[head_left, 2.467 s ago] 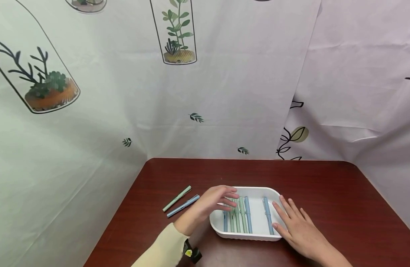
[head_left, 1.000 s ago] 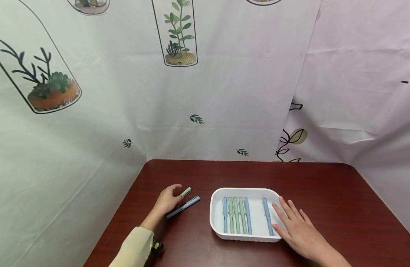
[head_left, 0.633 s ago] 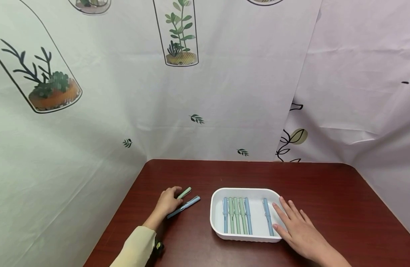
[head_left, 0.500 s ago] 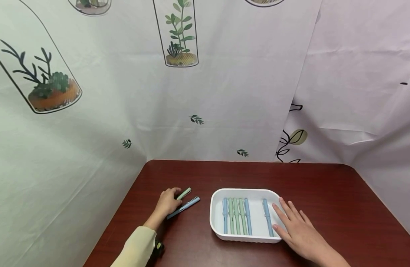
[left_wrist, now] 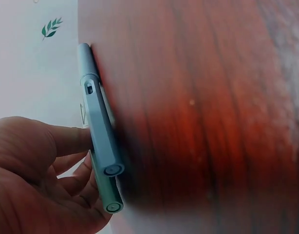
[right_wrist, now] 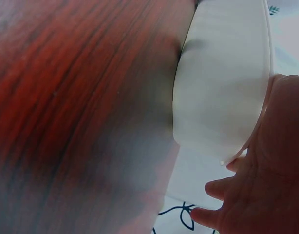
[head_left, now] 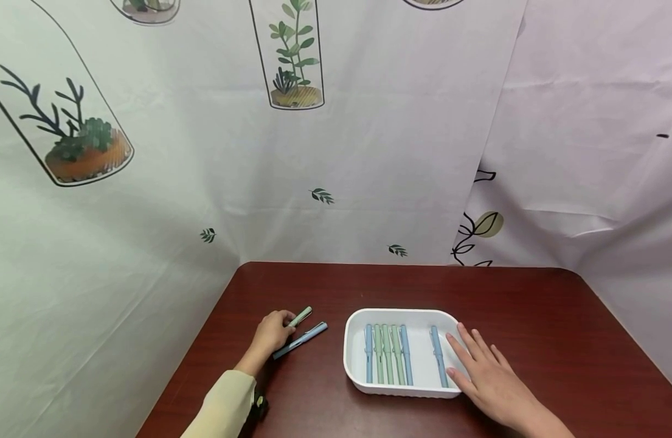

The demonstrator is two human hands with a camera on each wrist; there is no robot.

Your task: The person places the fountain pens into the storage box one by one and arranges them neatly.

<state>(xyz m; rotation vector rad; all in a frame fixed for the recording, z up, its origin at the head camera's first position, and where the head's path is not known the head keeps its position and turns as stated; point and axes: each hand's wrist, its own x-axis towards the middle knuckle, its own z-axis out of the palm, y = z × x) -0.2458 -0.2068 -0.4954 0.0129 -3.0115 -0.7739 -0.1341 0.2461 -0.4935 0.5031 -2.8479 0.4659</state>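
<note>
My left hand is at the table's left side, pinching a light green capped pen between thumb and curled fingers. The hand hides that pen's lower part in the head view. Just beside it lies a blue pen, slanted on the table. In the left wrist view the blue pen crosses in front of the green pen. My right hand rests with spread, straight fingers on the right rim of a white tray. The right wrist view shows the hand against the tray's outer wall.
Inside the tray, several blue and green pens lie side by side at the left. One blue pen lies apart near the tray's right end. A dark red wooden table bears everything, with a patterned white curtain behind.
My left hand has gone from above the tray leftward to the green pen and now grips it. Lately hand and pen shifted slightly left. The right hand has stayed on the rim.
</note>
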